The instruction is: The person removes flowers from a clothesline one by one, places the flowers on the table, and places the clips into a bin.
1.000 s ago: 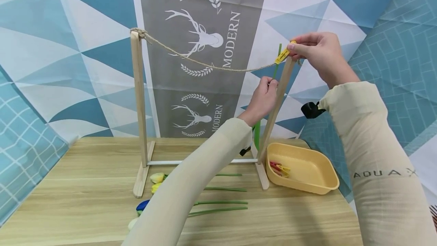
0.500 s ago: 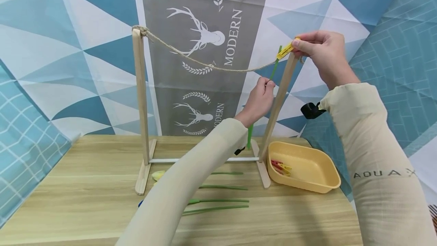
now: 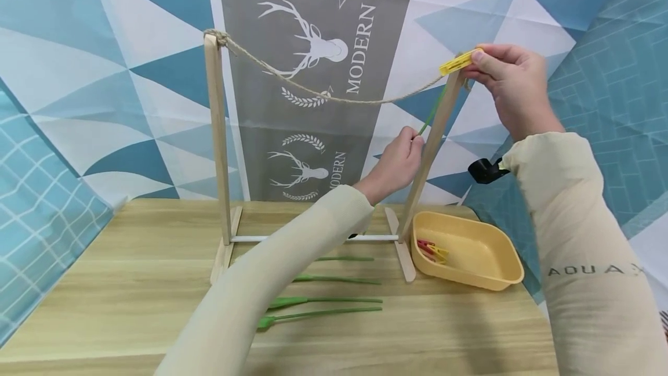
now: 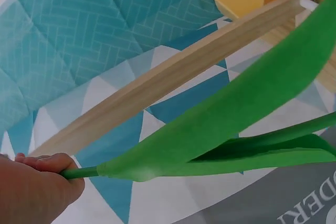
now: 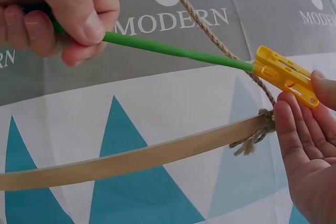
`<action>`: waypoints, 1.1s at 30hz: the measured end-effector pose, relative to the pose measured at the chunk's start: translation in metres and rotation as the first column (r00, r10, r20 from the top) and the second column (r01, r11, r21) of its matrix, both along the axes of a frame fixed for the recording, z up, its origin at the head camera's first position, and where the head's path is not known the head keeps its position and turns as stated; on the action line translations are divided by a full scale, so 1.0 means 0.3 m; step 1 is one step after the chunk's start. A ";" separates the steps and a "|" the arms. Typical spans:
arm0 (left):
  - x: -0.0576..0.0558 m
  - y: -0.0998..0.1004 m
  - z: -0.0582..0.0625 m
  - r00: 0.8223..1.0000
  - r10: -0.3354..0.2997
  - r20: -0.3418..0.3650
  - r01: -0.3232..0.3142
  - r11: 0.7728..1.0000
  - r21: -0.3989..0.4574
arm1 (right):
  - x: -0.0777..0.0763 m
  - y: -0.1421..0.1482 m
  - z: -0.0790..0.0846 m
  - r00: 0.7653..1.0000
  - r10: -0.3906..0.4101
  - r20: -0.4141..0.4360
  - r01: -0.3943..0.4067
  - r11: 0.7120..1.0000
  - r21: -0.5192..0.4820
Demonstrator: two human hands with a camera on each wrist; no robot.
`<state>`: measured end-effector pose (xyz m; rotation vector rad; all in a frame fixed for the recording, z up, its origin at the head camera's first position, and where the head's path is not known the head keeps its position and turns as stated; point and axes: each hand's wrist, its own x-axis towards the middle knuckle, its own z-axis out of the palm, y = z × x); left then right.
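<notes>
With my left hand (image 3: 398, 160) I grip the green stem (image 5: 173, 51) of an artificial flower just above its long leaves (image 4: 226, 103); the flower head is out of sight. My right hand (image 3: 518, 85) pinches a yellow clothespin (image 5: 283, 74) between thumb and fingers, close to the top of the right wooden post (image 3: 432, 144). In the right wrist view, the stem's tip meets the clothespin's front end, right where the twine (image 5: 202, 19) passes behind. The twine sags between the right post and the left post (image 3: 218, 138), knotted at both tops.
Several flower stems (image 3: 339, 299) lie across the table (image 3: 130, 283), their heads hidden behind my left sleeve. A yellow basin (image 3: 514, 274) with red and yellow clothespins (image 3: 432, 251) stands beside the right post's foot. A white bar (image 3: 376, 238) joins the posts low down. Patterned cloth hangs behind.
The clothespin has moved right along the twine, nearer the right post, and lies flatter. The stem tip that stuck out above it no longer shows there. My left hand still grips the stem.
</notes>
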<state>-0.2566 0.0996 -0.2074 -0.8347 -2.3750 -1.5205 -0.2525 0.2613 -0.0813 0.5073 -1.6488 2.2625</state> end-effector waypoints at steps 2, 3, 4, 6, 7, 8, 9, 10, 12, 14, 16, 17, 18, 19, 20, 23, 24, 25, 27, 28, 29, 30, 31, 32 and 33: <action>0.005 -0.003 -0.003 1.000 -0.008 -0.017 0.007 1.000 -0.022 | 0.002 0.007 -0.006 1.000 -0.002 0.017 0.002 1.000 -0.026; 0.006 -0.004 -0.005 1.000 -0.009 -0.027 0.008 0.999 -0.038 | 0.002 0.010 -0.009 1.000 -0.002 0.026 0.003 0.999 -0.039; 0.008 -0.005 -0.008 0.999 -0.013 -0.030 0.011 0.998 -0.054 | 0.002 0.013 -0.013 0.999 -0.003 0.033 0.004 0.999 -0.048; 0.013 -0.011 -0.013 0.999 -0.023 -0.028 0.020 0.996 -0.088 | 0.001 0.019 -0.021 0.999 -0.004 0.047 0.007 0.998 -0.068; 0.016 -0.014 -0.016 0.999 -0.026 -0.027 0.023 0.994 -0.110 | 0.001 0.023 -0.025 0.999 -0.004 0.051 0.008 0.997 -0.079; 0.020 -0.017 -0.020 0.999 -0.029 -0.022 0.025 0.991 -0.130 | 0.001 0.026 -0.030 0.998 0.002 0.058 0.003 0.995 -0.097; 0.023 -0.020 -0.024 0.999 -0.034 -0.015 0.031 0.988 -0.150 | 0.002 0.031 -0.036 0.998 0.007 0.060 0.000 0.994 -0.113; 0.026 -0.024 -0.027 0.999 -0.041 -0.004 0.040 0.985 -0.168 | 0.004 0.036 -0.042 0.998 0.012 0.062 -0.004 0.992 -0.126; 0.033 -0.030 -0.035 0.999 -0.052 0.005 0.052 0.977 -0.208 | 0.009 0.047 -0.054 0.997 0.028 0.075 -0.016 0.986 -0.165; 0.039 -0.037 -0.044 0.998 -0.067 0.017 0.069 0.967 -0.244 | 0.012 0.062 -0.066 0.994 0.049 0.093 -0.028 0.977 -0.209; 0.045 -0.046 -0.055 0.997 -0.080 0.020 0.082 0.956 -0.280 | 0.012 0.079 -0.082 0.991 0.067 0.113 -0.037 0.968 -0.246; 0.047 -0.050 -0.061 0.996 -0.086 0.021 0.088 0.951 -0.297 | 0.011 0.088 -0.092 0.989 0.075 0.128 -0.039 0.964 -0.262; 0.050 -0.056 -0.067 0.995 -0.092 0.027 0.096 0.945 -0.313 | 0.011 0.097 -0.102 0.986 0.081 0.143 -0.039 0.960 -0.276; 0.053 -0.062 -0.075 0.995 -0.096 0.028 0.099 0.938 -0.333 | 0.010 0.107 -0.114 0.984 0.086 0.155 -0.039 0.958 -0.283; 0.056 -0.068 -0.082 0.995 -0.095 0.026 0.098 0.931 -0.351 | 0.010 0.116 -0.127 0.982 0.090 0.169 -0.037 0.956 -0.292; 0.067 -0.088 -0.107 0.996 -0.091 0.013 0.089 0.911 -0.402 | 0.010 0.146 -0.170 0.975 0.096 0.202 -0.031 0.952 -0.304; 0.071 -0.095 -0.115 0.996 -0.088 0.010 0.084 0.904 -0.419 | 0.010 0.156 -0.186 0.973 0.098 0.210 -0.029 0.950 -0.310; 0.075 -0.102 -0.124 0.996 -0.084 0.006 0.078 0.897 -0.435 | 0.011 0.166 -0.202 0.972 0.100 0.215 -0.029 0.950 -0.309; 0.086 -0.115 -0.142 0.997 -0.082 -0.006 0.070 0.880 -0.470 | 0.011 0.183 -0.236 0.967 0.106 0.231 -0.028 0.948 -0.317; 0.092 -0.121 -0.151 0.997 -0.082 -0.010 0.067 0.870 -0.488 | 0.010 0.191 -0.253 0.964 0.112 0.240 -0.030 0.946 -0.324; 0.099 -0.128 -0.160 0.996 -0.083 -0.015 0.064 0.859 -0.508 | 0.009 0.198 -0.271 0.962 0.115 0.247 -0.029 0.944 -0.328; 0.106 -0.132 -0.170 0.996 -0.087 -0.023 0.062 0.848 -0.527 | 0.008 0.205 -0.288 0.960 0.119 0.253 -0.029 0.942 -0.333; 0.113 -0.137 -0.178 0.995 -0.094 -0.039 0.057 0.835 -0.548 | 0.007 0.211 -0.305 0.960 0.118 0.255 -0.028 0.943 -0.331; 0.120 -0.142 -0.187 0.994 -0.098 -0.058 0.047 0.819 -0.572 | 0.006 0.217 -0.321 0.958 0.118 0.262 -0.024 0.941 -0.338; 0.128 -0.147 -0.195 0.992 -0.100 -0.072 0.038 0.803 -0.594 | 0.006 0.223 -0.338 0.956 0.116 0.270 -0.018 0.940 -0.340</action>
